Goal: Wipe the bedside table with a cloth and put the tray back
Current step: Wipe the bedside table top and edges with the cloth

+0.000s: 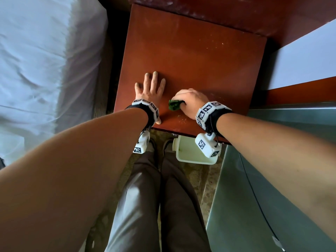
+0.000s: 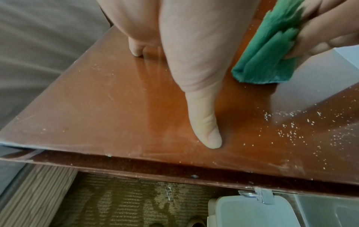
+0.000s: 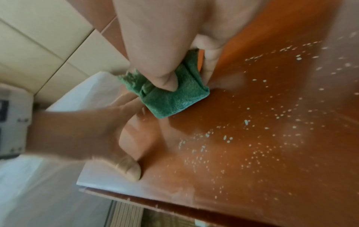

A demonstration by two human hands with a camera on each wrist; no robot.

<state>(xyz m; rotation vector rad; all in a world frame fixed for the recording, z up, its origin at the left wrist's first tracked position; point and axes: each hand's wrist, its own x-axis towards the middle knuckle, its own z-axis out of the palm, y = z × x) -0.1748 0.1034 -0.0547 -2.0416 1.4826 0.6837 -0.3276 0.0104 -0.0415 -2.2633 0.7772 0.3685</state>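
The reddish-brown bedside table [image 1: 196,57] fills the middle of the head view. My left hand [image 1: 151,88] lies flat on its near left part, fingers straight and spread, thumb [image 2: 205,132] pressed down near the front edge. My right hand [image 1: 190,100] grips a folded green cloth [image 1: 174,104] and holds it down on the tabletop just right of the left hand; the cloth [image 3: 170,98] is bunched under thumb and fingers. White crumbs [image 3: 252,138] lie scattered on the wood right of the cloth. No tray shows on the table.
A white plastic bin [image 1: 192,153] stands on the carpet below the table's front edge. A bed with white sheets [image 1: 45,70] borders the left. A grey-green surface [image 1: 272,179] and a white panel [image 1: 305,60] flank the right. My legs [image 1: 154,197] stand before the table.
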